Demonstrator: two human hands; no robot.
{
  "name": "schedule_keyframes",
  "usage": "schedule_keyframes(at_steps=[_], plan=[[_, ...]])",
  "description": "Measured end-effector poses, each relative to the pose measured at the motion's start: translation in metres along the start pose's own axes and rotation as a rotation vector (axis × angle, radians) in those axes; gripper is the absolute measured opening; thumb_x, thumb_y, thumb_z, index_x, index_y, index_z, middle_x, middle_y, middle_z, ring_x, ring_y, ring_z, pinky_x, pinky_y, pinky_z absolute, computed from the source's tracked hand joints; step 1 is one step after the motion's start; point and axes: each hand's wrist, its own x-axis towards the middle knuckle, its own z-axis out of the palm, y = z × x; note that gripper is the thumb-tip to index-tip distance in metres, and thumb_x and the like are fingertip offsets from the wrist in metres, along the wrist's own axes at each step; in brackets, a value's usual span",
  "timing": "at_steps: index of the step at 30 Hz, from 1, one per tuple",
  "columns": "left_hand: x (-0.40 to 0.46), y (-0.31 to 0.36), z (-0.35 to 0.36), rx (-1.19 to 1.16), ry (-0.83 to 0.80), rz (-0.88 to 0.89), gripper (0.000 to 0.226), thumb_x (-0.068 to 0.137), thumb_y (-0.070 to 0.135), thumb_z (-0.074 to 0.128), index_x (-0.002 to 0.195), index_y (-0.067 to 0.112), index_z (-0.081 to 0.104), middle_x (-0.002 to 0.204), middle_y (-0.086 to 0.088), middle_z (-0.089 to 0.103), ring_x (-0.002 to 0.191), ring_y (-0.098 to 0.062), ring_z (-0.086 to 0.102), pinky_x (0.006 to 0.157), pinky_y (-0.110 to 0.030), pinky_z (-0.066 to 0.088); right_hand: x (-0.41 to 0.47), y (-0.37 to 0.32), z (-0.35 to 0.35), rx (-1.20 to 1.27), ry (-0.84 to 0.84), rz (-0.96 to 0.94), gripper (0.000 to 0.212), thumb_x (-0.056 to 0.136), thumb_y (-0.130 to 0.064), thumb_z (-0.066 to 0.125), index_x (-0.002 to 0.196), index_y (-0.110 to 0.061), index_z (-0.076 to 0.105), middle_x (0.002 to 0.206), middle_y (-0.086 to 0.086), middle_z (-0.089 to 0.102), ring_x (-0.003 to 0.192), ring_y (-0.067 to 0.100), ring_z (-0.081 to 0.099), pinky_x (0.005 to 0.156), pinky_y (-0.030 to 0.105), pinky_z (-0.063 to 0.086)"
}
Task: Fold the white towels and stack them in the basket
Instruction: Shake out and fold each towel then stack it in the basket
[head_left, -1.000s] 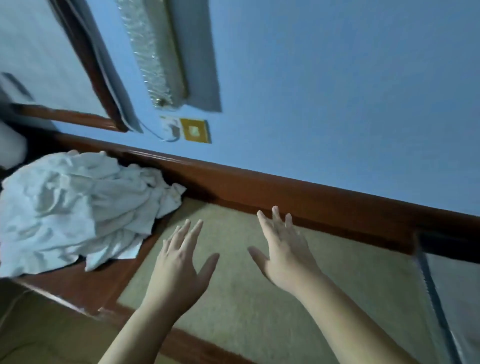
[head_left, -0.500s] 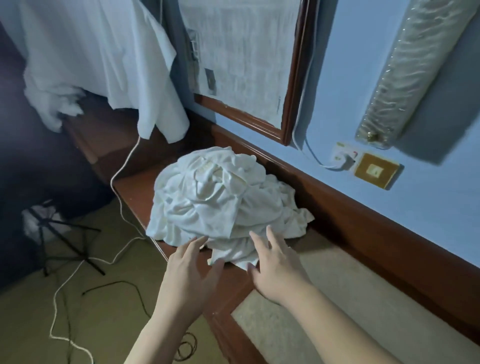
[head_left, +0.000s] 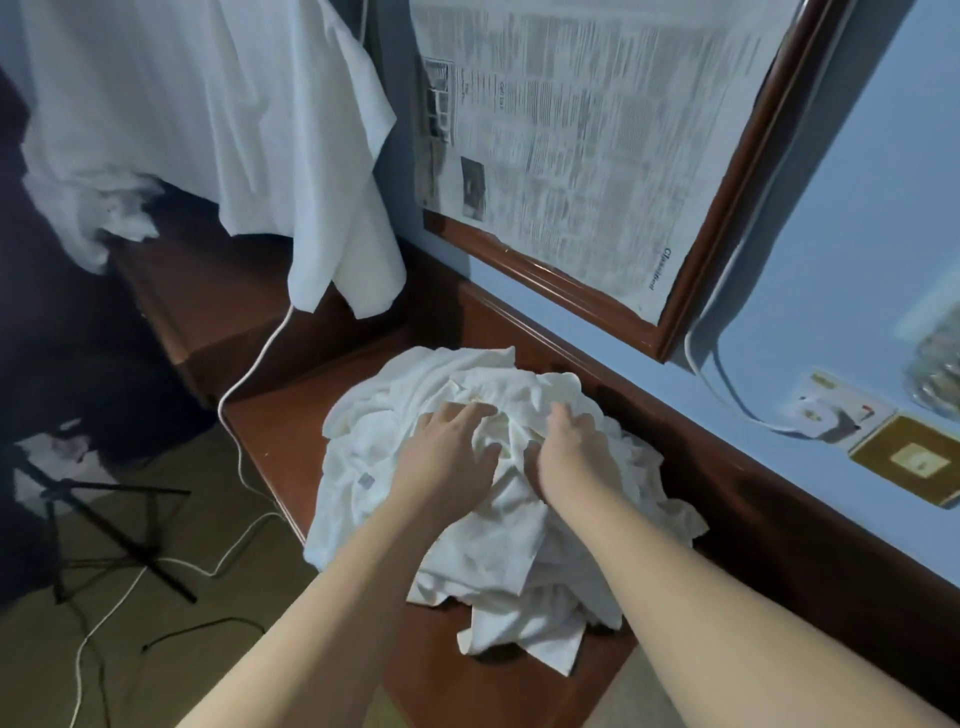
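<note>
The job looks like it has only just begun. No towel is folded yet, and no basket shows in the view, so nothing is stacked. All the folding and all the stacking seem to be left.

The towels (head_left: 498, 499) lie in one big crumpled pile on a brown wooden ledge (head_left: 291, 415), near the middle of the view. The pile is too tangled to count how many towels are in it. It looks like several.

There are two hands. The left hand (head_left: 447, 457) rests on top of the pile with its fingers spread out flat, so it is not gripping anything. The right hand (head_left: 566, 457) sits just beside it, at 3 o'clock from it, with its fingers dipping into the cloth. I cannot tell if it has pinched a towel or is only pressing on it.

My guess is that the next step is to pull one towel free from the pile.

One white sheet (head_left: 234, 130) hangs at 11 o'clock from the pile. One wooden frame (head_left: 545, 270) with newspaper inside is on the blue wall at 1 o'clock. One white cord (head_left: 249, 374) runs down at 9 o'clock to the floor. One dark stand (head_left: 104, 519) is on the floor at 8 o'clock. One wall socket (head_left: 831, 415) is at 3 o'clock.
</note>
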Motion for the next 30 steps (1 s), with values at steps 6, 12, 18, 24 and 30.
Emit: schedule_keyframes(at_steps=[6, 12, 18, 24, 30], plan=[[0.088, -0.023, 0.014, 0.235, -0.052, 0.079, 0.046, 0.1, 0.031, 0.054, 0.144, 0.042, 0.051, 0.155, 0.009, 0.045, 0.143, -0.023, 0.035, 0.108, -0.043, 0.039, 0.051, -0.002, -0.005, -0.119, -0.03, 0.049, 0.041, 0.108, -0.024, 0.038, 0.149, -0.022, 0.041, 0.149, 0.009, 0.046, 0.133, 0.033, 0.046, 0.102, 0.043, 0.047], [0.116, -0.023, 0.03, 0.414, -0.012, 0.137, 0.034, 0.103, 0.041, 0.052, 0.136, 0.043, 0.058, 0.149, 0.005, 0.052, 0.14, -0.026, 0.042, 0.116, -0.055, 0.028, 0.064, 0.011, 0.003, -0.076, 0.011, 0.047, 0.025, 0.108, -0.021, 0.039, 0.13, -0.02, 0.05, 0.128, 0.005, 0.059, 0.103, 0.025, 0.054, 0.081, 0.039, 0.05], [0.124, 0.015, 0.007, 0.08, 0.274, 0.232, 0.025, 0.109, 0.033, 0.041, 0.101, 0.02, 0.061, 0.089, 0.002, 0.068, 0.089, -0.028, 0.058, 0.084, -0.044, 0.047, 0.057, 0.015, -0.056, 0.416, 0.134, -0.076, 0.014, 0.111, -0.027, 0.043, 0.121, -0.02, 0.05, 0.109, -0.004, 0.058, 0.096, 0.018, 0.06, 0.073, 0.031, 0.046], [0.132, 0.111, -0.08, -0.283, 0.322, 0.277, 0.022, 0.111, 0.041, 0.035, 0.105, 0.024, 0.048, 0.077, 0.001, 0.063, 0.072, -0.023, 0.061, 0.062, -0.041, 0.043, 0.039, -0.002, -0.175, 0.584, 0.287, -0.164, 0.02, 0.112, -0.039, 0.037, 0.119, -0.025, 0.049, 0.101, -0.005, 0.059, 0.082, 0.014, 0.057, 0.061, 0.03, 0.038], [0.114, 0.196, -0.168, -0.241, 0.389, 0.47, 0.024, 0.11, 0.049, 0.037, 0.116, 0.03, 0.048, 0.075, 0.001, 0.064, 0.063, -0.02, 0.061, 0.056, -0.039, 0.05, -0.016, 0.01, -0.317, 0.408, 0.469, -0.349, 0.015, 0.1, -0.038, 0.063, 0.111, -0.029, 0.061, 0.096, -0.012, 0.064, 0.088, 0.01, 0.063, 0.066, 0.024, 0.045]])
